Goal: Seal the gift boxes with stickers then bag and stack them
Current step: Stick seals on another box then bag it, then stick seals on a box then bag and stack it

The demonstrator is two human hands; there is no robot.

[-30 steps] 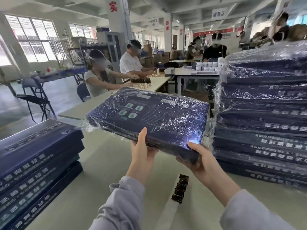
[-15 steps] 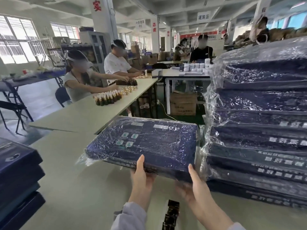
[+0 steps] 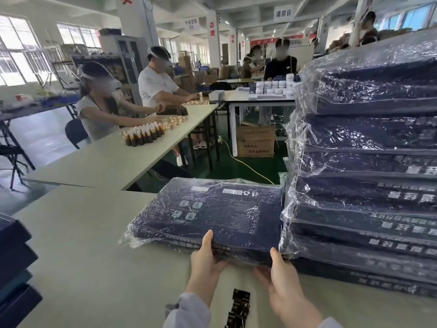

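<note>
Closest in, between the two wrists, a strip of dark stickers (image 3: 238, 306) is lying on the pale table (image 3: 82, 245), its lower end running out of view. Just past it, the left hand (image 3: 205, 259) and the right hand (image 3: 281, 275) are both gripping the near edge of a bagged gift box (image 3: 212, 214). Each thumb is lying on top of the plastic and the fingers are curling underneath. The box is sitting straight ahead of the hands, low over the table. Its right side is close against the stack of bagged boxes (image 3: 366, 209) rising to the right of the right hand. Well out to the left of the left hand, a pile of bare boxes (image 3: 14, 256) is showing no plastic.

Judging from this, the held box is already bagged and is at the stacking step. The tall wrapped stack is suggesting much of the batch is finished, while the bare pile is suggesting more sealing and bagging is left.

The fingers are hiding under the box, so I cannot tell whether it is resting on the table or hovering just above it. No seal sticker is showing on it. The frame edges are cutting off both piles, so neither can be counted. Far beyond the hands, other people are working at a long table with small brown bottles (image 3: 144, 134), and a cardboard carton (image 3: 255, 140) is standing on the floor.
</note>
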